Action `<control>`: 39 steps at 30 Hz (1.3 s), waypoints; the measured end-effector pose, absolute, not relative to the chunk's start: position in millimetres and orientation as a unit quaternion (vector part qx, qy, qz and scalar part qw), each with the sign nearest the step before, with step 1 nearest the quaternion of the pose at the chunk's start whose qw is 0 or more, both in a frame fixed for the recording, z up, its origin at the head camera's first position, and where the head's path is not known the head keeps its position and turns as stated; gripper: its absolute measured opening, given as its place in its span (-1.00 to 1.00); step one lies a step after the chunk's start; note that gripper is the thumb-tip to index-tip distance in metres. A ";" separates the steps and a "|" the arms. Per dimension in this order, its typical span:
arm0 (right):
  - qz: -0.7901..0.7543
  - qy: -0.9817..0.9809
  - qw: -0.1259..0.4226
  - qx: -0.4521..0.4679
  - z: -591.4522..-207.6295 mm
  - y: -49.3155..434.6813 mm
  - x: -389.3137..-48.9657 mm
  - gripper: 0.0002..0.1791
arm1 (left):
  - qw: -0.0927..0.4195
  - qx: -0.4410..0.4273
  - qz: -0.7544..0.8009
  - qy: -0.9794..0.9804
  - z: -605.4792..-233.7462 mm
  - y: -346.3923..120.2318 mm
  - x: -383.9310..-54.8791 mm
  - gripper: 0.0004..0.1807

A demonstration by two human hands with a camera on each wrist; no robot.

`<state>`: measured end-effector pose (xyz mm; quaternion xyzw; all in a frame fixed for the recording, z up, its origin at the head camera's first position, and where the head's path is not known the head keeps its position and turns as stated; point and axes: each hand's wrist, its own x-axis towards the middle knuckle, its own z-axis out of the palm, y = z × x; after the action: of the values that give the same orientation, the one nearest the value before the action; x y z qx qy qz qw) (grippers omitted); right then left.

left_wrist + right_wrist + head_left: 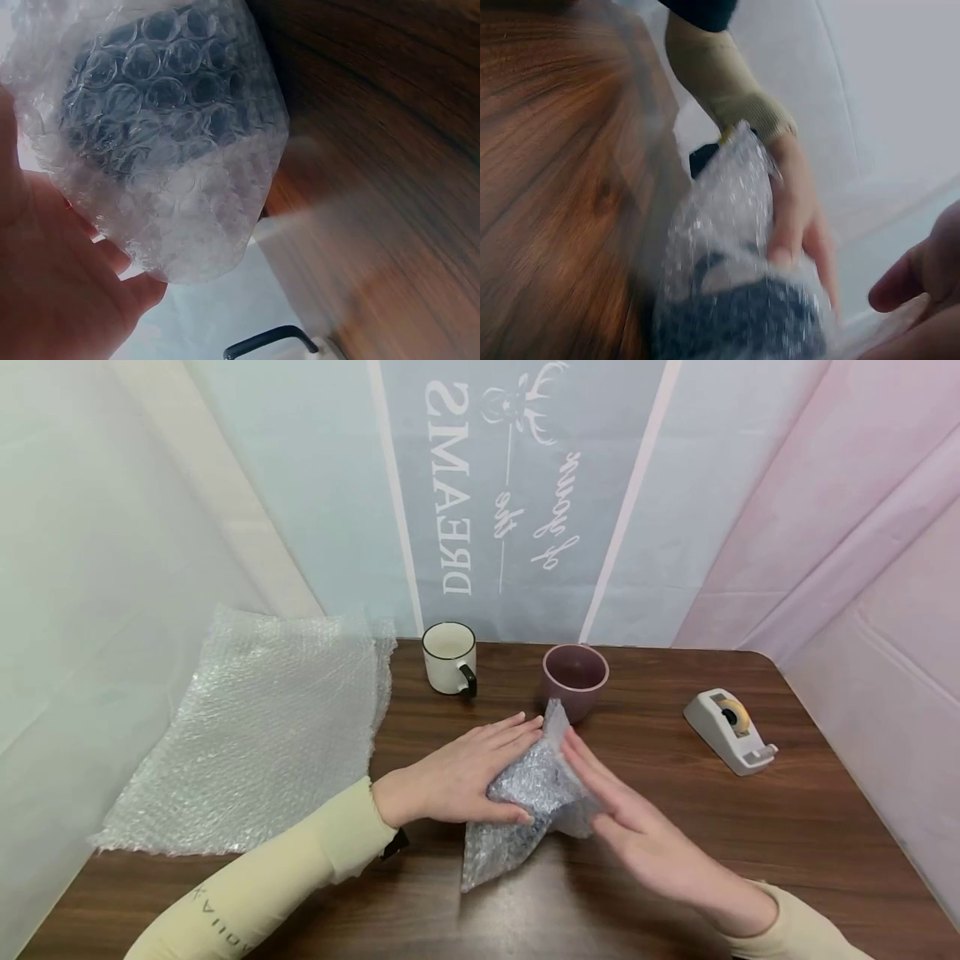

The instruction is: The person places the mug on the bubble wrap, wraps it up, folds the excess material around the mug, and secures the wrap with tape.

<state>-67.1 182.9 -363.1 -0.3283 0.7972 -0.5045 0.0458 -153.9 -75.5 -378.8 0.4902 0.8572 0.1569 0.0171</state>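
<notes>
A bundle of bubble wrap [536, 781] lies on the table between my two hands, its loose ends sticking out at the far and near sides. Something dark blue shows through the wrap [161, 97] in the left wrist view; what it is stays unclear. My left hand [465, 772] rests on the bundle's left side, fingers stretched out and thumb apart. On the other side, the straight fingers of my right hand [637, 831] are against a flap of the wrap. In the right wrist view the left hand [799, 202] lies along the wrapped bundle [735, 300].
Flat bubble wrap sheets [262, 727] lie at the left. At the back stand a white mug [446, 664] with a black handle and a purple cup [573, 681], the latter just beyond the bundle. A white tape dispenser [727, 731] sits at the right of the wooden table [810, 835].
</notes>
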 end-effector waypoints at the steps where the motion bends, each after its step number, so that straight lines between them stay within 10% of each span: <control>1: -0.483 0.808 0.040 -0.334 -362.3 178.7 -66.5 -0.15 | 0.024 0.487 0.169 0.857 -378.9 -75.2 -154.4 0.10; 13: -0.373 0.873 0.062 -0.307 -365.3 152.9 -62.3 -0.15 | 0.092 0.425 0.298 0.850 -381.0 -74.8 -158.2 0.47; 23: -0.212 0.927 0.013 -0.309 -368.9 142.3 -60.8 -0.14 | 0.012 0.438 0.251 0.863 -379.0 -77.3 -153.3 0.42; 39: -0.211 0.926 -0.007 -0.313 -373.5 144.4 -60.5 -0.09 | -0.188 0.544 0.175 0.799 -366.4 -87.1 -134.2 -0.54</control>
<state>-60.5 144.4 -373.5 -0.3128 0.9261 -0.2109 -0.0075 -134.2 -87.1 -366.4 0.5443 0.7987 0.1752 -0.1875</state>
